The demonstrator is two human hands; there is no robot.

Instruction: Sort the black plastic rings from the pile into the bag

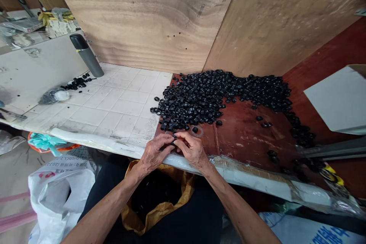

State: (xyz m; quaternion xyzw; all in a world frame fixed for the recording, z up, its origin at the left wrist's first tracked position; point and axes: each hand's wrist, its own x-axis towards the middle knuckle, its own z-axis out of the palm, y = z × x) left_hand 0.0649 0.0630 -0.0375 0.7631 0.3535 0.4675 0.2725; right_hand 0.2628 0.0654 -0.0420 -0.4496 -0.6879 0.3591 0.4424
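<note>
At the table's padded front edge (100, 142), both hands (175, 150) close together.

1. Gleams glossy black across the small rings (194, 99).
2. Shows off-white, squared by a grid of lines, on the left of the table (114, 101).
3. Turns dark reddish brown, streaked paler, on the right.
4. Runs light tan with wavy grain over the plywood board (143, 19); browner on the panel (274, 19) beside it.
5. Pairs grey body with black cap on the flask (89, 60).
6. Glows golden yellow on the open bag (187, 190).
7. Carries red and grey print on the white left sack (61, 190); blue characters on the white right sack (309, 228).
</note>
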